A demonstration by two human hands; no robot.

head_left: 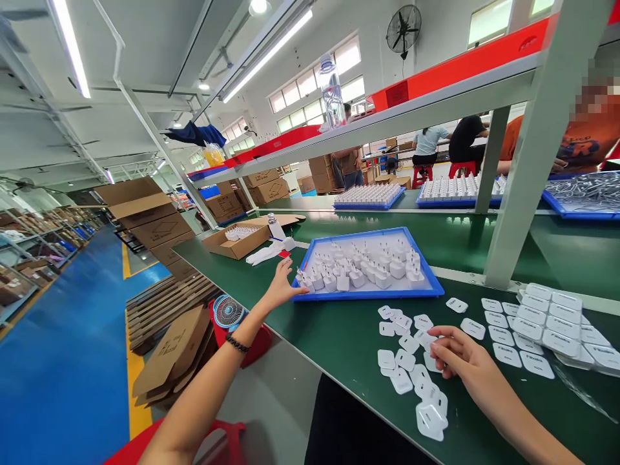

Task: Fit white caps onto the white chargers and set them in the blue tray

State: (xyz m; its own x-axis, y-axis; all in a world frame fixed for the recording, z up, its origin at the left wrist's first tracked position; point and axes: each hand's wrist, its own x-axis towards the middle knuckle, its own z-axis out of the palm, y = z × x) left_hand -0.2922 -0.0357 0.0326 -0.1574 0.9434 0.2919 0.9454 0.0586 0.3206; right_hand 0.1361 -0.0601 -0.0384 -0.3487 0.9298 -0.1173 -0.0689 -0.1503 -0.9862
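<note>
My left hand reaches out to the near left corner of a blue tray, fingers spread, its thumb touching the tray's edge; it holds nothing. The tray carries several white charger plugs standing upright. My right hand rests on the green table with its fingers curled over a scatter of small flat white charger pieces; whether it grips one is hidden.
More white pieces lie in rows at the right. An open cardboard box sits at the far left of the table. Other blue trays stand beyond a grey post. People work behind. Cartons and a small fan lie on the floor.
</note>
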